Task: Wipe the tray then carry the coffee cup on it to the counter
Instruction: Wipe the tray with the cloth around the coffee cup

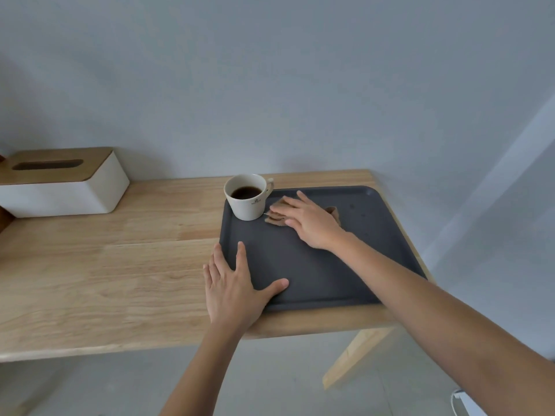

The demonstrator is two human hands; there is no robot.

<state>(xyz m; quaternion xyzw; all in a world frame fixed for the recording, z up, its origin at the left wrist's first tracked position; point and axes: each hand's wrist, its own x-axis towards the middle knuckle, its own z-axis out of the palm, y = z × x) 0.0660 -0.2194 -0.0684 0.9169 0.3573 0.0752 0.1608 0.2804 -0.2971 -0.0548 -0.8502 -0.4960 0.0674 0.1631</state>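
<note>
A dark grey tray [315, 265] lies at the right end of a wooden table. A white coffee cup [247, 196] with dark coffee stands on the tray's far left corner, handle to the right. My right hand [309, 225] presses flat on a brown cloth [274, 216] just right of the cup; the cloth shows on both sides of the hand. My left hand [232, 288] lies flat with fingers spread on the tray's near left edge, thumb on the tray floor. Small specks dot the tray's far right part.
A white tissue box [60, 187] with a wooden lid stands at the table's far left by the wall. The wooden table [105, 265] ends just right of the tray; its leg [354, 358] slants to the grey floor.
</note>
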